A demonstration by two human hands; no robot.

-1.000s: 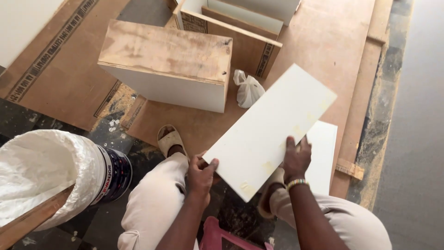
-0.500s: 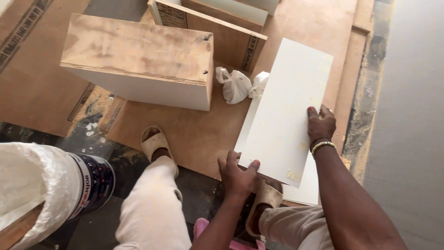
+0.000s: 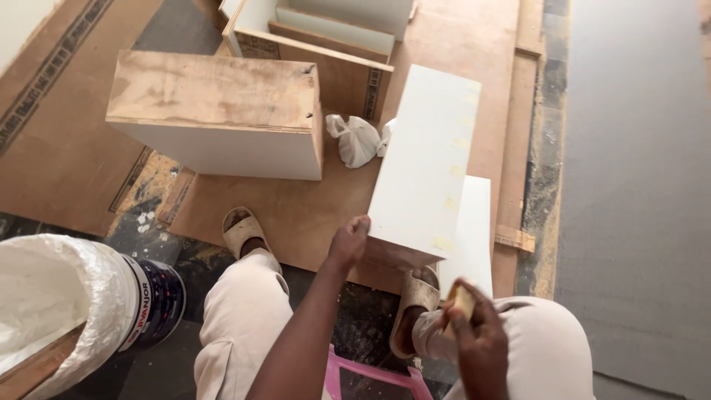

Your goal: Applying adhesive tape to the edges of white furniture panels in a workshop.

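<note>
Left hand [image 3: 349,241] steadies white panel [image 3: 426,163]; right hand [image 3: 474,326] holds block [image 3: 462,301].

I see even, soft daylight across the frame, bright enough everywhere, with no hard shadows. The white panel [image 3: 426,159] at centre nearly washes out, and the sack [image 3: 52,311] at lower left glares pale. My right hand [image 3: 474,326] at the bottom edge is smeared by motion; my left hand [image 3: 348,241] is a little soft. The floor boards look sharp. Lines bend slightly toward the frame's edges.

Head view; steeply down; close.
</note>
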